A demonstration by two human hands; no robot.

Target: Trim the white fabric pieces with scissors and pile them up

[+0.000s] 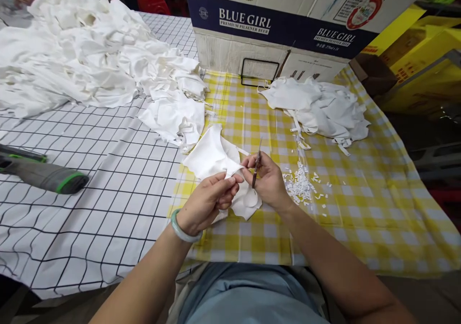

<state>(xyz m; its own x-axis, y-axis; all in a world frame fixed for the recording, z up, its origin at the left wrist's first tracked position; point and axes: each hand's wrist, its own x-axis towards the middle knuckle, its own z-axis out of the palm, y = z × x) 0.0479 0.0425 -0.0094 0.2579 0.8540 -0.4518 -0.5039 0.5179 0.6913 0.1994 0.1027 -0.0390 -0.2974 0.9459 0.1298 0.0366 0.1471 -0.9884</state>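
My left hand point(212, 197), with a pale green bangle at the wrist, is closed on a white fabric garment point(209, 153), pinching a narrow part of it. My right hand point(268, 180) is closed around a small pair of scissors point(255, 174), its thin blade pointing up and away from me. The thumb and index fingertip of that hand also meet the garment's strip, which is drawn taut between both hands. Part of the garment hangs below my fingers onto the yellow checked cloth point(248, 252). Whether the scissors' blades are apart cannot be made out.
A large heap of white garments point(90, 55) covers the far left; a smaller pile point(320, 105) lies at right. Tiny white scraps point(300, 185) are scattered beside my right hand. A grey-green handheld tool point(54, 173) lies left. Behind stand a beer carton point(230, 50) and a black wire stand point(260, 72).
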